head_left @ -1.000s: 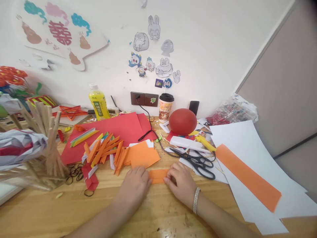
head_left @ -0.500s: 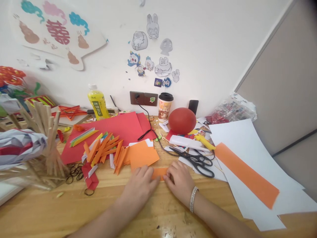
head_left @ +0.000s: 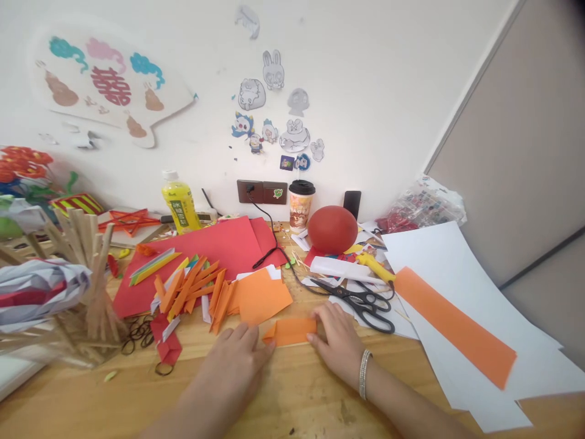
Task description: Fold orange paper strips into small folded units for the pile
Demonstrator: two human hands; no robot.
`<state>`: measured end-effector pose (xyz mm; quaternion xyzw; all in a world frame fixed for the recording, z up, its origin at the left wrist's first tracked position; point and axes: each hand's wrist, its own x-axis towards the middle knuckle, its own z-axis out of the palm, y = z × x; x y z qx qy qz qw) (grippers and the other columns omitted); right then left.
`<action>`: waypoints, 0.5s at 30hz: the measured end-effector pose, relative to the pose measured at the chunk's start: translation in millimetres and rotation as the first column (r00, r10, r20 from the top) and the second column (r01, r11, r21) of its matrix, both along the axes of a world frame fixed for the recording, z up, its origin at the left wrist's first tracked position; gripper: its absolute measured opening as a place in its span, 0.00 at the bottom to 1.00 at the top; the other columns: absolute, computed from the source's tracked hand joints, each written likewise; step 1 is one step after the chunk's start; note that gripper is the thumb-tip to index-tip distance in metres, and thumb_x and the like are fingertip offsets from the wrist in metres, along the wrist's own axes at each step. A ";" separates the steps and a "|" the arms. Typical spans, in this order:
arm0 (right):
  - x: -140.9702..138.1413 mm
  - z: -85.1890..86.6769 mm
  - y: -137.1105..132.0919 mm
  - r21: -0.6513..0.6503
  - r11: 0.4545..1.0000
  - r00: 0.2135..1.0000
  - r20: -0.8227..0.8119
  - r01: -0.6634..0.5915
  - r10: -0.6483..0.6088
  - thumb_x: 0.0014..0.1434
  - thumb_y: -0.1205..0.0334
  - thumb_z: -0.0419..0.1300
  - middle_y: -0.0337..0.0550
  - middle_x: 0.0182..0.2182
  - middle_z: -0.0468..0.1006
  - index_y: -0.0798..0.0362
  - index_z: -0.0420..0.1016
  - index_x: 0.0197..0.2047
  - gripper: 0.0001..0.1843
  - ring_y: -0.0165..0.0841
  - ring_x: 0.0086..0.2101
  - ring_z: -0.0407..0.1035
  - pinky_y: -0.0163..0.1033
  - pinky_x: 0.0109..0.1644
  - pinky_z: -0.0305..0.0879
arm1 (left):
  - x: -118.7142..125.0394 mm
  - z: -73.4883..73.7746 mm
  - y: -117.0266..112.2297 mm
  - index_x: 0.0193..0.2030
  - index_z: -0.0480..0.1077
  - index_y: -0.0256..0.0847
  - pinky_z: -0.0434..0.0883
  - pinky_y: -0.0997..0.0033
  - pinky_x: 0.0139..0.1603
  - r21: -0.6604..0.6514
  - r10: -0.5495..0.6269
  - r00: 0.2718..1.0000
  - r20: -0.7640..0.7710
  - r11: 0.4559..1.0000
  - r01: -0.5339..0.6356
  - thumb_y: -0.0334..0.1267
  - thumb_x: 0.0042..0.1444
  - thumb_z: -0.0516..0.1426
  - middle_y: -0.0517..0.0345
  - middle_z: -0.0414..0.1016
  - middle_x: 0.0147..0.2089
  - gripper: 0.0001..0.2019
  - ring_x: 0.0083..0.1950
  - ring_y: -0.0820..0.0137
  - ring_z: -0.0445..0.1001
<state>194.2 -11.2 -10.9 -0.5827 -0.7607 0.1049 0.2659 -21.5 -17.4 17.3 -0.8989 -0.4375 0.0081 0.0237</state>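
Note:
A small folded orange paper piece [head_left: 292, 331] lies on the wooden table [head_left: 292, 396] in front of me. My left hand [head_left: 233, 363] rests flat on the table, fingers stretched out, with its fingertips touching the paper's folded left corner. My right hand [head_left: 337, 342], a bracelet on its wrist, pinches the paper's right end between thumb and fingers. Just behind the piece lies an orange paper square [head_left: 264, 296].
Black scissors [head_left: 365, 302] lie right of my right hand, next to a yellow glue gun [head_left: 375, 265]. White sheets [head_left: 457, 268] carry a long orange strip [head_left: 452, 326]. Folded orange strips [head_left: 194, 286], red paper [head_left: 214, 244], wooden sticks [head_left: 86, 274], a red ball [head_left: 332, 228], a cup [head_left: 299, 207] and a bottle [head_left: 179, 201] stand behind.
My left hand has slid back to the left off the orange piece, which now shows almost whole with a folded left corner. My right hand stays at its right end.

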 end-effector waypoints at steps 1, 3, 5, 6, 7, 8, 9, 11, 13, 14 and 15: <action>2.6 1.2 -0.1 0.011 1.000 0.999 -0.031 -0.028 0.028 0.49 0.70 0.60 0.45 0.39 0.70 0.53 0.64 0.40 0.14 0.38 0.41 0.63 0.41 0.43 0.59 | -1.1 1.2 0.6 0.46 0.72 0.46 0.62 0.62 0.35 -0.016 -0.004 1.000 0.013 1.000 0.004 0.27 0.57 0.49 0.52 0.69 0.34 0.16 0.36 0.62 0.66; 7.4 3.8 0.1 0.038 0.989 0.986 -0.076 -0.146 0.149 0.50 0.67 0.60 0.47 0.43 0.70 0.53 0.63 0.45 0.18 0.39 0.43 0.62 0.42 0.45 0.61 | -2.4 4.1 1.1 0.43 0.72 0.46 0.62 0.62 0.35 -0.048 0.002 0.999 0.041 0.999 0.000 0.30 0.59 0.47 0.53 0.68 0.34 0.14 0.36 0.62 0.66; 10.0 6.2 0.3 0.069 0.946 0.944 -0.066 -0.318 0.322 0.54 0.64 0.57 0.46 0.40 0.71 0.53 0.63 0.46 0.15 0.38 0.42 0.63 0.42 0.44 0.61 | -1.9 7.4 0.6 0.40 0.73 0.45 0.62 0.61 0.36 -0.086 0.041 0.997 0.062 0.996 -0.036 0.34 0.59 0.49 0.53 0.68 0.34 0.11 0.38 0.61 0.66; 10.2 7.3 0.1 0.095 0.914 0.916 -0.035 -0.395 0.400 0.56 0.62 0.56 0.45 0.38 0.72 0.53 0.64 0.46 0.13 0.37 0.40 0.63 0.42 0.44 0.62 | -0.9 9.2 0.0 0.40 0.73 0.44 0.63 0.60 0.37 -0.103 0.070 0.995 0.068 0.993 -0.063 0.36 0.59 0.51 0.52 0.68 0.35 0.09 0.39 0.60 0.67; 9.7 8.1 -0.4 0.132 0.878 0.887 0.010 -0.460 0.462 0.58 0.60 0.53 0.45 0.36 0.73 0.53 0.65 0.46 0.12 0.37 0.39 0.63 0.42 0.43 0.61 | 0.6 10.7 -0.8 0.40 0.73 0.43 0.63 0.59 0.39 -0.117 0.096 0.993 0.070 0.989 -0.088 0.38 0.58 0.52 0.51 0.68 0.36 0.09 0.40 0.59 0.67; 8.5 8.8 -1.2 0.169 0.844 0.860 0.058 -0.509 0.507 0.60 0.59 0.51 0.46 0.35 0.73 0.54 0.66 0.45 0.12 0.37 0.38 0.63 0.43 0.43 0.61 | 2.5 11.9 -1.6 0.40 0.73 0.42 0.64 0.57 0.40 -0.129 0.117 0.991 0.071 0.986 -0.108 0.39 0.58 0.53 0.51 0.69 0.37 0.09 0.41 0.58 0.67; 6.8 9.4 -2.4 0.201 0.813 0.837 0.101 -0.547 0.538 0.61 0.57 0.50 0.46 0.33 0.73 0.54 0.66 0.45 0.13 0.37 0.37 0.63 0.43 0.43 0.61 | 4.5 12.5 -2.5 0.41 0.73 0.41 0.64 0.57 0.41 -0.135 0.134 0.988 0.072 0.983 -0.124 0.41 0.58 0.53 0.50 0.69 0.38 0.10 0.42 0.57 0.67; 2.5 10.2 -5.6 0.244 0.754 0.792 0.146 -0.610 0.593 0.63 0.54 0.46 0.47 0.32 0.73 0.55 0.67 0.44 0.16 0.37 0.36 0.62 0.44 0.42 0.60 | 8.6 11.3 -3.8 0.44 0.72 0.40 0.64 0.55 0.43 -0.135 0.151 0.986 0.076 0.981 -0.140 0.42 0.59 0.52 0.48 0.69 0.40 0.13 0.43 0.56 0.67; -2.2 11.0 -9.4 0.257 0.708 0.749 0.127 -0.658 0.650 0.63 0.51 0.43 0.47 0.33 0.74 0.55 0.67 0.45 0.20 0.37 0.35 0.62 0.44 0.42 0.60 | 11.1 5.9 -3.7 0.50 0.70 0.39 0.65 0.54 0.44 -0.117 0.149 0.985 0.089 0.983 -0.139 0.43 0.58 0.53 0.46 0.69 0.42 0.16 0.44 0.56 0.66; -4.2 11.5 -11.3 0.258 0.689 0.728 0.103 -0.678 0.678 0.64 0.50 0.41 0.48 0.34 0.74 0.55 0.67 0.47 0.22 0.37 0.35 0.62 0.43 0.42 0.60 | 11.4 1.8 -2.8 0.52 0.68 0.39 0.65 0.54 0.45 -0.098 0.139 0.985 0.103 0.987 -0.129 0.42 0.58 0.54 0.46 0.68 0.44 0.17 0.45 0.55 0.66; -5.7 12.2 -13.0 0.259 0.666 0.702 0.074 -0.700 0.709 0.64 0.49 0.40 0.48 0.34 0.74 0.55 0.65 0.49 0.23 0.36 0.36 0.62 0.43 0.42 0.60 | 11.0 -3.1 -1.3 0.54 0.67 0.41 0.65 0.54 0.46 -0.073 0.119 0.985 0.124 0.991 -0.110 0.41 0.57 0.55 0.45 0.68 0.46 0.18 0.46 0.55 0.66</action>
